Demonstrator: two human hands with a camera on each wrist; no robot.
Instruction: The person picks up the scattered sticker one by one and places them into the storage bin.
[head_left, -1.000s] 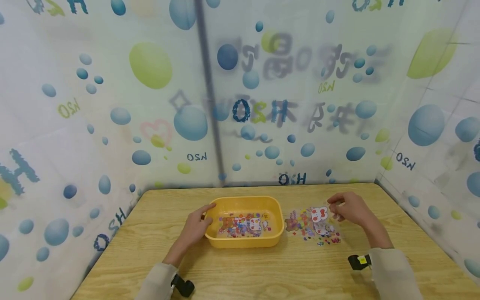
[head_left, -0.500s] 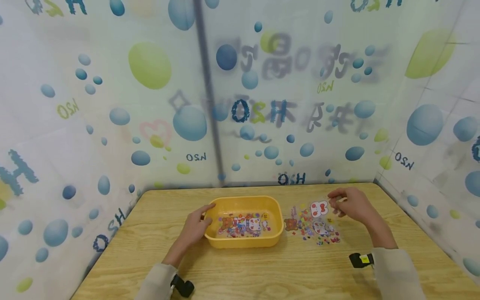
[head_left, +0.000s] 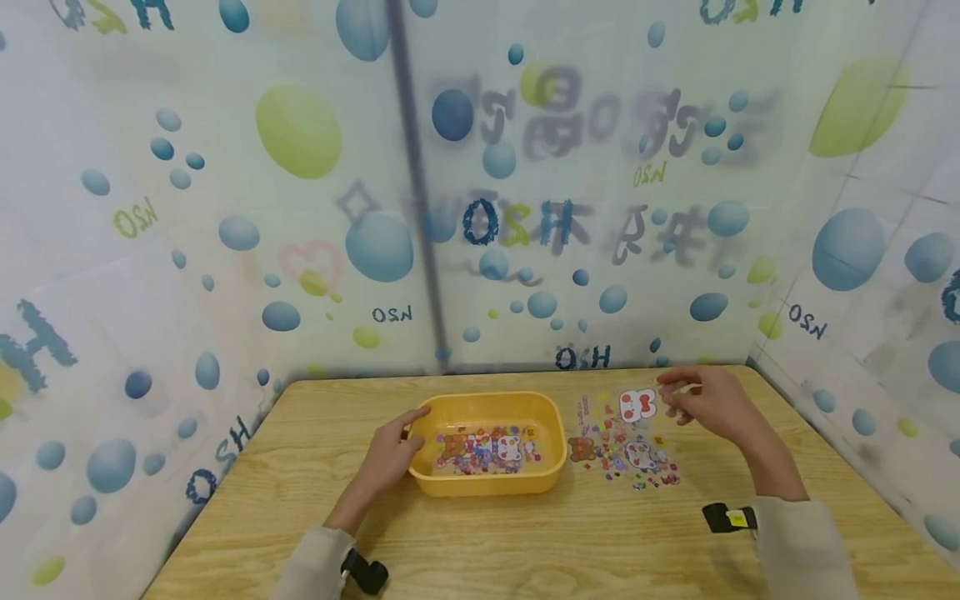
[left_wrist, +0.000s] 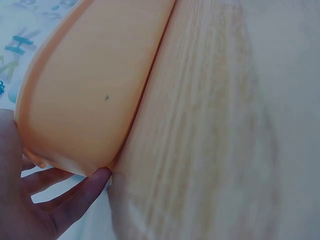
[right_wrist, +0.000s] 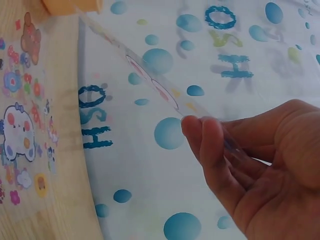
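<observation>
My left hand (head_left: 393,450) grips the left wall of a yellow plastic basin (head_left: 487,486), fingertips on its outside in the left wrist view. A clear sheet of cartoon stickers (head_left: 510,448) lies inside the basin. My right hand (head_left: 701,402) pinches a second clear sticker sheet (right_wrist: 157,85) by its edge, raised and seen nearly edge-on in the right wrist view. A white character with a red bow (head_left: 637,405) shows on this raised sheet. Below it, another sticker sheet (head_left: 640,455) with a bear and small flowers rests on the table, right of the basin.
The wooden table (head_left: 525,550) ends at its far edge against a white curtain (head_left: 615,200) printed with blue and green bubbles. Curtain also hangs at both sides. Black wrist cameras sit at both sleeves.
My right hand has moved slightly up and right, raising the pinched sticker sheet away from the one on the table. My left hand and the basin have stayed put.
</observation>
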